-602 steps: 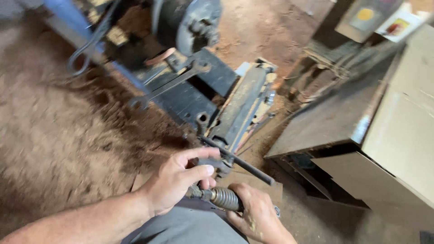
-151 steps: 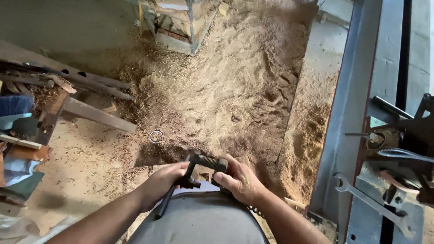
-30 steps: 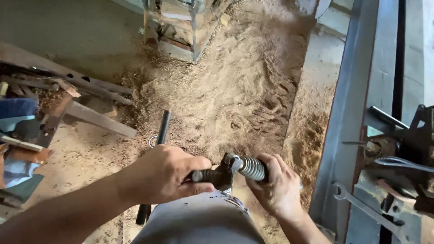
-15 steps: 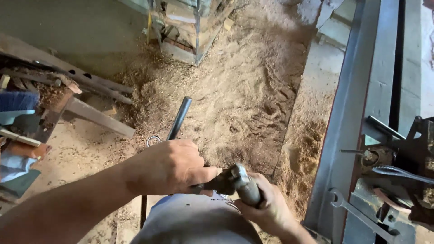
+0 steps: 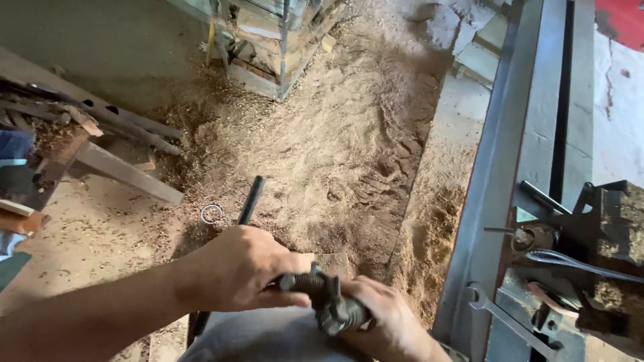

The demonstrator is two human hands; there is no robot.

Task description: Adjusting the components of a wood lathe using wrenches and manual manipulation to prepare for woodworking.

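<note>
While sawdust covers the floor, left hand (image 5: 241,275) grips the dark rod (image 5: 251,200); right hand (image 5: 382,322) clasps the threaded clamp (image 5: 329,302), lower centre.

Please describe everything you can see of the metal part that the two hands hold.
The metal part is dark, greasy-looking steel. A threaded stretch shows between the hands, then a thicker knobbed end with a coil-like section. It lies roughly level above the person's lap. The left hand is closed over its left side, the right hand cups the thick end from below. A thin dark rod sticks out beyond the left hand towards the sawdust floor; whether it belongs to the part cannot be told.
</note>
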